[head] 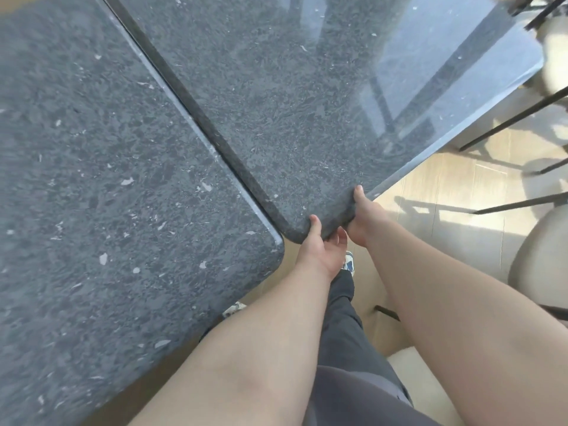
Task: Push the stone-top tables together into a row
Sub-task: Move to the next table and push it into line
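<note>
While both bare arms reached up from the bottom of the frame, the left hand and right hand met at the near rounded corner of the right stone-top desk, just below frame centre. Left hand's grip: thumb on the top surface, fingers curled under the corner edge, so it held the slab edge. Right hand's grip: thumb up on the top by the corner, remaining fingers wrapped under the edge, also holding that desk. Fingertips under the slab were hidden. This desk filled the upper centre and upper right, its dark speckled top glossy, with window reflections toward the upper right. The left stone-top desk covered the whole left side, same dark speckled stone, rounded near corner at centre-left. The two tops ran side by side along a diagonal seam from the upper left down to centre; a thin dark gap showed between them, and the right one's edge looked slightly higher, contact could not be told. Light wooden floor lay at the right with sun patches and shadows. Black metal chair legs crossed the right edge, a pale round seat at lower right. Dark trousers and a sneaker showed between the arms.
</note>
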